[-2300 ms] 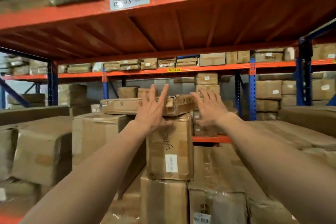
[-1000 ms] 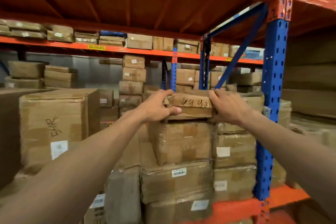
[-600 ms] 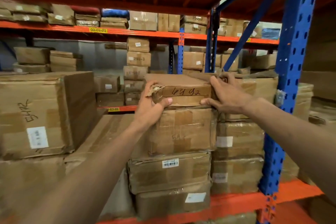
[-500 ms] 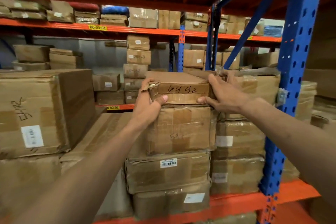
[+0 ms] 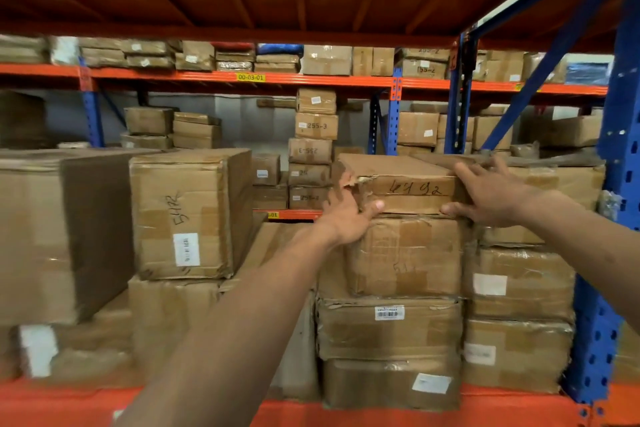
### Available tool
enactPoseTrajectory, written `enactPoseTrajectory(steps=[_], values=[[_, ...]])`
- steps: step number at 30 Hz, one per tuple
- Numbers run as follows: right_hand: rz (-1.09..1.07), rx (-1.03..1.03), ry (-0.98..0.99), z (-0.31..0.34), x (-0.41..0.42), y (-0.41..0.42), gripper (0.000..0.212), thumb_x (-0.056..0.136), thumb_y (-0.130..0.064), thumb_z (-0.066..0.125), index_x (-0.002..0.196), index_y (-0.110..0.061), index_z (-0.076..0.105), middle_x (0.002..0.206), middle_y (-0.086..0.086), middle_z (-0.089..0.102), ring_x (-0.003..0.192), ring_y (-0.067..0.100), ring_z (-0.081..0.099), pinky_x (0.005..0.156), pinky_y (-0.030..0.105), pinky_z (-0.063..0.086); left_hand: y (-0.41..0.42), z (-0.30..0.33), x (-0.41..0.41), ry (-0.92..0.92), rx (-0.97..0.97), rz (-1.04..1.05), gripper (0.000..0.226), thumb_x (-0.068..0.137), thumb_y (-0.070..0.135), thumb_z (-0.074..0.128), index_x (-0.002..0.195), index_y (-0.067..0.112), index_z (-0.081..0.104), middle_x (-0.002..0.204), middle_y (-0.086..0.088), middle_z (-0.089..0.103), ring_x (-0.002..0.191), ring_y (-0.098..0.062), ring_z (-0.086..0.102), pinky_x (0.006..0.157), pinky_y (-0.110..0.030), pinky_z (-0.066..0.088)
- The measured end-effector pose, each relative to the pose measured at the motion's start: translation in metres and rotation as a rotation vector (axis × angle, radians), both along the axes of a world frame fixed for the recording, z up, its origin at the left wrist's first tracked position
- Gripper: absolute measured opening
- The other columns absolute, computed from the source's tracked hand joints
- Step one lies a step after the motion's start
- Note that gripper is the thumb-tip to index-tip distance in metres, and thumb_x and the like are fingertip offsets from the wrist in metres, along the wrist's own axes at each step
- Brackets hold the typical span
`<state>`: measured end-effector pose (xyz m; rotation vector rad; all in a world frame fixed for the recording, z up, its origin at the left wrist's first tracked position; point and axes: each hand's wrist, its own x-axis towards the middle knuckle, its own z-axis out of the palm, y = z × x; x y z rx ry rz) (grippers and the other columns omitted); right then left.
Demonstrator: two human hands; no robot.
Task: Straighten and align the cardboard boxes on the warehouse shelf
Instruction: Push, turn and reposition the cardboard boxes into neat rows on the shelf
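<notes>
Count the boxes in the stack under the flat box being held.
3, one atop another: the taped box directly beneath, the barcode-labelled box under it, and the bottom box on the orange beam. Any behind are hidden.

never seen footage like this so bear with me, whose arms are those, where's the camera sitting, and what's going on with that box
There is no machine here: the two bare arms belong to a person, and the single wide-angle camera sits on that person's head, looking forward and down. That is why the arms reach in from the bottom of the picture.

They stand at a warehouse rack with orange beams and blue posts. The shelf is crowded with brown cardboard boxes, many taped and labelled.

The left hand and right hand press against the two ends of a flat box with handwritten numbers. It lies on top of a stack of three boxes, and its left front corner is torn. The fingers are spread flat rather than wrapped round it, so this looks like nudging it square with the stack, not lifting it.

More racks of boxes show behind.
</notes>
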<state>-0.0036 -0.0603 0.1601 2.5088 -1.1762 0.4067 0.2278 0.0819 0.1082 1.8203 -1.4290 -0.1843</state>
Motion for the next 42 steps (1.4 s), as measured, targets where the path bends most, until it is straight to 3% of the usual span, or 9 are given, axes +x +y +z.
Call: enactPoseTrajectory(steps=[4,9,15,18,22,25,29,36,42], values=[[-0.19,-0.189,0.216,0.035,0.03,0.039,0.066,0.082,-0.056,0.063,0.141,-0.031,0.045,0.139,0.004,0.05,0.131,0.031,0.041,0.102,0.05,0.045,0.051,-0.009,0.033,-0.177,-0.203,0.264,0.102,0.091,0.068,0.049,0.156,0.026,-0.018,0.165,-0.018,-0.013,0.151,-0.036,-0.008,0.122,-0.056,-0.001],[0.066,-0.214,0.175,0.071,0.13,0.119,0.091,0.08,-0.07,0.059,0.152,-0.032,0.019,0.157,0.013,0.025,0.143,0.036,0.024,0.11,0.055,0.034,0.122,-0.013,0.111,-0.458,-0.422,0.695,0.117,0.085,0.067,0.058,0.15,0.014,-0.023,0.161,-0.027,-0.017,0.149,-0.043,-0.016,0.119,-0.055,-0.014],[0.491,-0.623,0.393,0.058,0.266,0.228,0.121,0.079,-0.039,0.079,0.155,-0.038,-0.015,0.163,0.014,-0.022,0.149,0.037,-0.018,0.119,0.062,0.003,0.164,-0.045,0.167,0.168,-0.315,0.883,0.161,0.052,0.079,0.079,0.149,0.011,-0.031,0.159,-0.031,-0.022,0.148,-0.05,-0.01,0.117,-0.062,-0.005],[0.521,-0.82,0.561,0.04,0.328,0.264,0.117,0.085,-0.023,0.071,0.152,-0.037,-0.023,0.16,0.013,-0.032,0.146,0.036,-0.026,0.117,0.062,-0.006,0.169,-0.06,0.176,0.277,-0.234,0.879,0.172,0.042,0.078,0.084,0.142,0.016,-0.043,0.158,-0.028,-0.028,0.148,-0.049,-0.012,0.117,-0.065,-0.002],[0.379,-0.903,0.745,0.028,0.388,0.292,0.128,0.082,-0.027,0.079,0.15,-0.038,-0.028,0.158,0.01,-0.037,0.143,0.033,-0.034,0.115,0.062,-0.011,0.168,-0.07,0.185,0.338,-0.206,0.858,0.175,0.039,0.076,0.085,0.139,0.018,-0.046,0.159,-0.03,-0.016,0.148,-0.048,-0.006,0.118,-0.065,0.001],[0.286,-0.966,0.832,0.028,0.407,0.3,0.13,0.076,-0.036,0.081,0.153,-0.035,-0.024,0.158,0.011,-0.036,0.142,0.033,-0.036,0.115,0.061,-0.014,0.169,-0.07,0.193,0.246,-0.201,0.875,0.172,0.039,0.081,0.081,0.143,0.015,-0.039,0.155,-0.027,0.008,0.14,-0.044,0.016,0.116,-0.062,0.014],[0.335,-0.986,0.852,0.024,0.409,0.299,0.107,0.087,-0.032,0.07,0.158,-0.026,-0.009,0.163,0.01,-0.025,0.146,0.031,-0.027,0.118,0.057,-0.011,0.173,-0.074,0.199,0.125,-0.197,0.868,0.166,0.038,0.084,0.076,0.149,0.012,-0.024,0.144,-0.023,0.025,0.125,-0.039,0.031,0.105,-0.055,0.029],[0.407,-0.814,0.634,0.034,0.358,0.266,0.061,0.1,-0.021,0.04,0.153,-0.009,0.011,0.16,0.019,0.014,0.146,0.037,0.013,0.109,0.058,0.034,0.169,-0.062,0.193,-0.235,-0.141,0.779,0.163,0.041,0.082,0.076,0.151,0.008,-0.019,0.141,-0.028,0.028,0.125,-0.042,0.034,0.106,-0.06,0.028],[0.204,-0.549,0.311,-0.008,0.27,0.211,0.097,0.081,-0.043,0.068,0.151,0.0,0.015,0.151,0.024,0.022,0.137,0.042,0.024,0.108,0.052,0.039,0.146,-0.051,0.174,-0.757,-0.113,0.525,0.16,0.051,0.078,0.077,0.151,0.008,-0.027,0.15,-0.034,0.023,0.137,-0.048,0.028,0.11,-0.069,0.02]])
